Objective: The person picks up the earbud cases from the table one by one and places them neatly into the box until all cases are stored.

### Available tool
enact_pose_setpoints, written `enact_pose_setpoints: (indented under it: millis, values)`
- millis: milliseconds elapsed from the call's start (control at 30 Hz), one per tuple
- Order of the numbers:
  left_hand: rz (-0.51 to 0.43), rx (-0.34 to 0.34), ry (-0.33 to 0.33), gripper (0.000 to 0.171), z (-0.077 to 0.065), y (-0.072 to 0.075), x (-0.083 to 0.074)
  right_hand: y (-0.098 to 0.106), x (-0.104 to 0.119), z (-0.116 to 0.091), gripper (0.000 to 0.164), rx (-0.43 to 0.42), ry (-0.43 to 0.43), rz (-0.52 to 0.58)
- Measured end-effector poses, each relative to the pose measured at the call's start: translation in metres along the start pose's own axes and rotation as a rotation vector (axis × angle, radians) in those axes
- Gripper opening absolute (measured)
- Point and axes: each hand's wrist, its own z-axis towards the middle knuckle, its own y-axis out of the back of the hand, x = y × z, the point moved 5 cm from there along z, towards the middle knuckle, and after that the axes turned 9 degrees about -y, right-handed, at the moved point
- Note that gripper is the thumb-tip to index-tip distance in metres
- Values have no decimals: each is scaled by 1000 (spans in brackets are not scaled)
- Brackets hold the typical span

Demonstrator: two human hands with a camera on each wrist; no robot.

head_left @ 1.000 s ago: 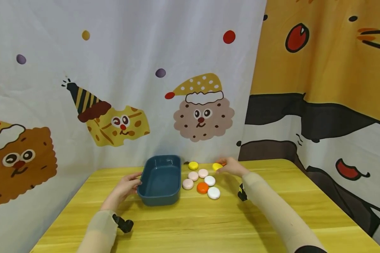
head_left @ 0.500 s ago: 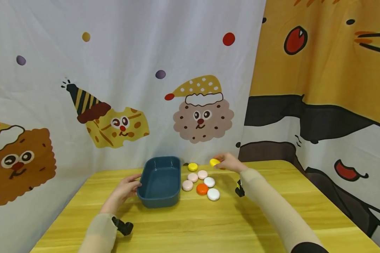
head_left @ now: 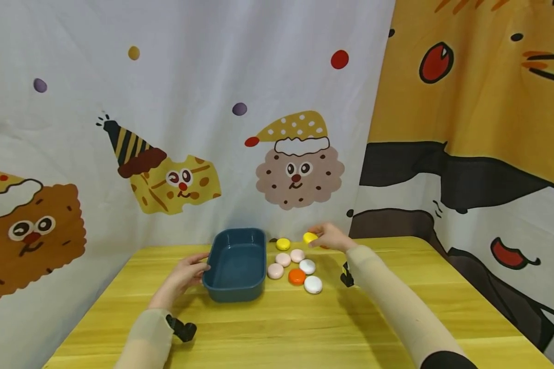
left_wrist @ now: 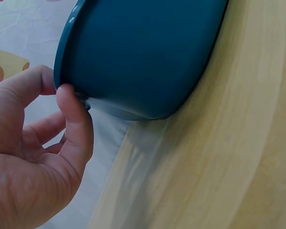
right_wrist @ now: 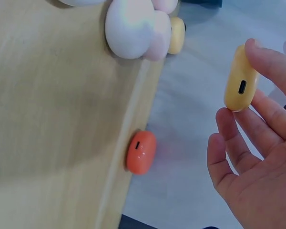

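Note:
My left hand [head_left: 188, 274] pinches the rim of a deep blue rectangular dish [head_left: 234, 293] at its left side; the left wrist view has the thumb and a finger right at that rim [left_wrist: 63, 57]. At the back of the table my right hand [head_left: 331, 238] holds a yellow rounded disc [head_left: 310, 238] between thumb and fingers, raised off the wood. A small dark slot shows on the edge of this yellow disc [right_wrist: 241, 78] in the right wrist view. Below it an orange disc [right_wrist: 141, 152] with a similar slot lies on the table.
Between dish and right hand lie another yellow disc [head_left: 283, 244], several pale pink discs [head_left: 275, 271], two white ones [head_left: 313, 284] and an orange one [head_left: 297, 277]. A patterned curtain [head_left: 194, 123] hangs right behind the wooden table [head_left: 277, 333].
My right hand has lifted the yellow disc from beside the far orange one and carried it a little to the left. The left hand and dish stay in place.

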Motion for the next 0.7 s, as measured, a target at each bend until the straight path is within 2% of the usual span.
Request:
enact_pose_setpoints:
  millis: [200, 367, 700]
  values:
    - [-27, 13, -8, 59, 1, -2, 2, 8, 8, -2, 56, -10, -1, -29]
    - [-29, 12, -28, 59, 2, 0, 1, 10, 15, 4, 52, -35, 38, -37]
    - [-53, 17, -38, 56, -1, -2, 2, -4, 25, 12, 51, -37, 67, -31]
